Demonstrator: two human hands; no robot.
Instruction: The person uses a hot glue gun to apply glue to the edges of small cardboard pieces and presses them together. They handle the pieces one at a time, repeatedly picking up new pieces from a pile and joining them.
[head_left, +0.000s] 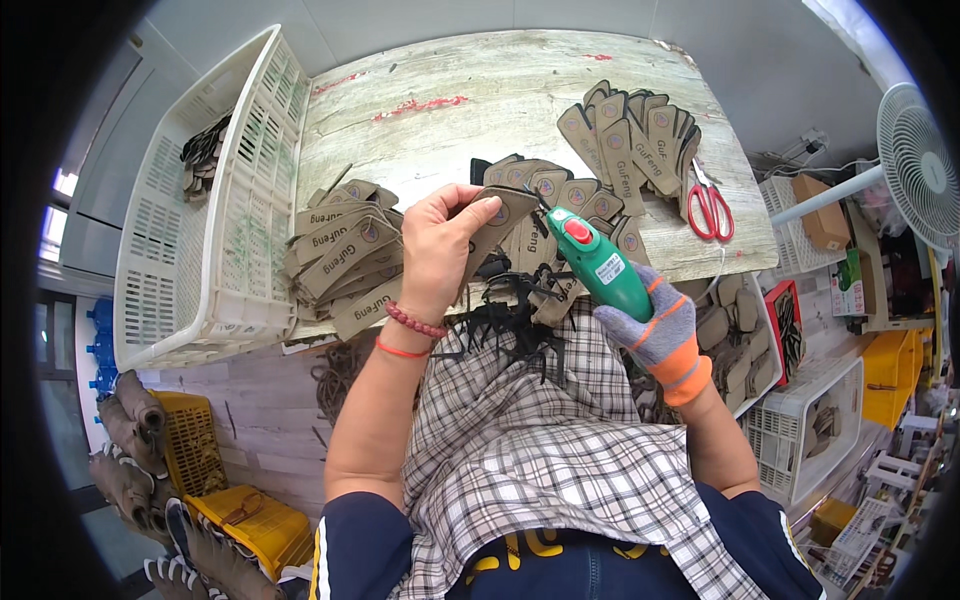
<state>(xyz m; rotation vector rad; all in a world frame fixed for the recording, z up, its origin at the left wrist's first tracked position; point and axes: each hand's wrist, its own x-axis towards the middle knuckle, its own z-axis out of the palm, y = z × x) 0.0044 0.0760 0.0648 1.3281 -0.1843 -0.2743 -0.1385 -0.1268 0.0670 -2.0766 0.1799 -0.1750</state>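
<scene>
Plainly, the left hand (440, 240) pinched a tan tab (514, 207) while the right hand (662, 335), gloved, clasped a green tool (610, 275), whose slipping could have marred the tab.

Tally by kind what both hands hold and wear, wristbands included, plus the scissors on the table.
Green handheld tool: 1
Tan piece pinched in the left hand: 1
Grey-and-orange glove: 1
Wristbands: 2
Red-handled scissors: 1
Total: 6
</scene>
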